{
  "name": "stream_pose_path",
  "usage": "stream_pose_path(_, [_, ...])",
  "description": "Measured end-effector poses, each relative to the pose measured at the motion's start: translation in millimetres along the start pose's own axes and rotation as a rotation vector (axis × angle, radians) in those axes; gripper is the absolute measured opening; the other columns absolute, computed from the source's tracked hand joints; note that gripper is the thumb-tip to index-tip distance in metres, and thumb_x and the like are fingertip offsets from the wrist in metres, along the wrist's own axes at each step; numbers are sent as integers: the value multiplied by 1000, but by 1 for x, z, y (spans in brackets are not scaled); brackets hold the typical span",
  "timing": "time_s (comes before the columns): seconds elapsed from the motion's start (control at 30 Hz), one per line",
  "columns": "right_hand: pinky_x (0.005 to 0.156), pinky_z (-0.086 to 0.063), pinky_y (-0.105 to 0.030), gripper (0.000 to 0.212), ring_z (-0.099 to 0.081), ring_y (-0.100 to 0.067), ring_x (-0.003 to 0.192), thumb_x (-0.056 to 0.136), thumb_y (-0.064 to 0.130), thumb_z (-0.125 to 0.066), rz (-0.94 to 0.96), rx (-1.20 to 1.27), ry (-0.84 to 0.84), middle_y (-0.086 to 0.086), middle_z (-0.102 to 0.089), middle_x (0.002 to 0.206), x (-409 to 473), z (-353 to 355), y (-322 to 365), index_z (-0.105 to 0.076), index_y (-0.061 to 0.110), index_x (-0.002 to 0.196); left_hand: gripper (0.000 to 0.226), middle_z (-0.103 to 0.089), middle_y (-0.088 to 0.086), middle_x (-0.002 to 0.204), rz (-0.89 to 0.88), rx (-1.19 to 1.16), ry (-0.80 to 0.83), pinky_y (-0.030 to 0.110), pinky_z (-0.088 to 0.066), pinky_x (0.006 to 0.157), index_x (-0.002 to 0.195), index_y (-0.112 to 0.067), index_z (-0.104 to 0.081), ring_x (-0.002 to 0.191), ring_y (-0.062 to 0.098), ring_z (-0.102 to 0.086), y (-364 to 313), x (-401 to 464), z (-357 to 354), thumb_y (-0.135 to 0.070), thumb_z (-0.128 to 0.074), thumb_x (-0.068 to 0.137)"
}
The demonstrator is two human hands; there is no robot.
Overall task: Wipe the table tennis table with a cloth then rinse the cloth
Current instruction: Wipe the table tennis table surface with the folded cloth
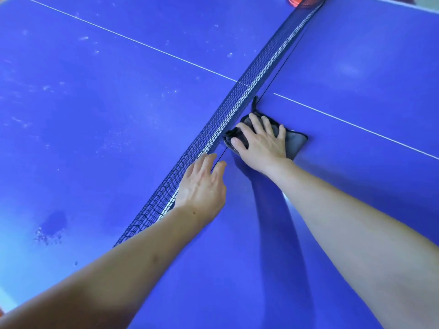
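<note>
Cloth: dark grey, bunched, flat on blue desk at centre of frame, tucked against foot of net on its right side.
Right hand: fingers spread wide and straight, palm pressing cloth down; no curl round it.
Left hand: lower centre, fingers relaxed and near straight, tips touching net band, seemingly pushing it aside; holding nothing.
Net: dark mesh running from lower left to upper right of frame, white band visible at bottom edge.
Surface, right of net: even blue, few marks visible, looks wiped or wet in part; pale glare patch at upper right.
Surface, left of net: pale specks and smears scattered across upper left, darker blotch with grit at lower left; reads as not yet wiped.
Orange object: top edge, beyond net, cut off; cannot identify.
Progress: wiping under way, judged roughly midway; left half pending, rinse still to come; no sink or water in view.
</note>
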State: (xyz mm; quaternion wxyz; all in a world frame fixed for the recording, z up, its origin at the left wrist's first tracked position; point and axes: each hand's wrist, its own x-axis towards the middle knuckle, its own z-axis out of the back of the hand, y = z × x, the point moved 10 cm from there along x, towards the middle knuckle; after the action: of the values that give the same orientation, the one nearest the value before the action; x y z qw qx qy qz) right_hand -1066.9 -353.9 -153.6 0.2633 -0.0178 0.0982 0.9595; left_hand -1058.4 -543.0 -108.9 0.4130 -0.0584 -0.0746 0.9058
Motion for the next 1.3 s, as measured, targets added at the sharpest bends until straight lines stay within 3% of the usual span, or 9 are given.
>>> stream_pose_path(0.33, [123, -9, -64, 51, -13, -22, 160, 101, 69, -23, -31, 11, -46, 11, -14, 173, -83, 5, -73, -39, 47, 144, 44, -30, 7, 158, -54, 46, 64, 39, -24, 119, 143, -16, -45, 151, 26, -20, -66, -36, -18, -20, -39, 100])
stream_pose_path(0.6, [124, -7, -62, 51, -13, -21, 160, 100, 69, -26, -174, 57, -85, 10, -13, 174, -205, 19, -202, -42, 45, 143, 38, -40, 9, 152, -220, 83, 61, 41, -30, 116, 133, -16, -53, 148, 29, -28, -215, -87, -57, -21, -42, 97])
stream_pose_path(0.8, [124, -8, -62, 52, -4, -30, 162, 101, 69, -32, -347, 32, -100, -10, -7, 176, -334, 27, -319, -42, 45, 146, 33, -41, 8, 149, -300, 96, 87, 41, -30, 115, 126, -17, -54, 147, 29, -28, -326, -126, -82, -20, -40, 96])
stream_pose_path(0.93, [121, -15, -65, 49, -16, -36, 159, 100, 69, -34, -391, -12, -144, -13, -19, 172, -412, 27, -338, -45, 44, 140, 34, -49, 6, 143, -316, 52, 87, 41, -36, 110, 125, -17, -58, 142, 28, -37, -385, -153, -95, -19, -47, 93])
stream_pose_path(1.07, [121, -18, -63, 49, -23, -32, 157, 100, 64, -36, -334, -16, -178, -8, -24, 171, -436, 23, -324, -47, 42, 143, 34, -52, 4, 139, -283, 12, 60, 41, -39, 106, 124, -18, -61, 137, 26, -42, -389, -162, -97, -16, -53, 90])
stream_pose_path(1.3, [124, -17, -60, 43, -24, -32, 156, 103, 59, -34, -348, -3, -182, -1, -28, 170, -422, 20, -318, -47, 37, 137, 31, -52, 7, 137, -226, 27, -5, 44, -41, 102, 120, -17, -61, 133, 27, -45, -321, -143, -84, -15, -57, 89])
